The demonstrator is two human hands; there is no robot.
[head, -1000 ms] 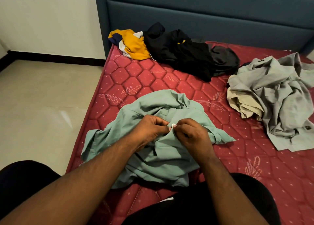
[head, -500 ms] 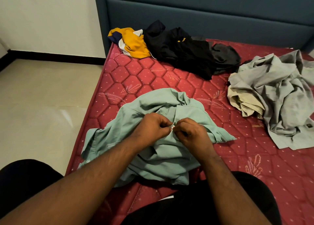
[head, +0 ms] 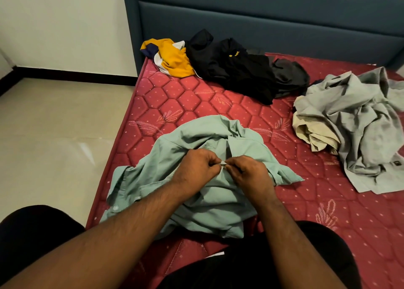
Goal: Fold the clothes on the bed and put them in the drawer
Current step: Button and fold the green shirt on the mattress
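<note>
A pale green shirt (head: 196,140) lies crumpled on the red quilted mattress (head: 185,98) right in front of me. My left hand (head: 194,168) and my right hand (head: 249,173) meet over its middle, each pinching the shirt's front edge at a small white button between the fingertips. A yellow, white and navy garment (head: 172,59), a black pile (head: 236,70) and a grey heap over a beige piece (head: 354,122) lie farther back on the bed. No drawer is in view.
A dark teal padded headboard (head: 262,20) stands behind the mattress. Pale tiled floor (head: 54,135) runs along the bed's left side up to a white wall with a dark skirting. My dark-clothed knees sit at the bottom edge.
Both hands stay pinched together on the green shirt's front, shifting only slightly. The view has drifted a little; the other clothes have not moved.
</note>
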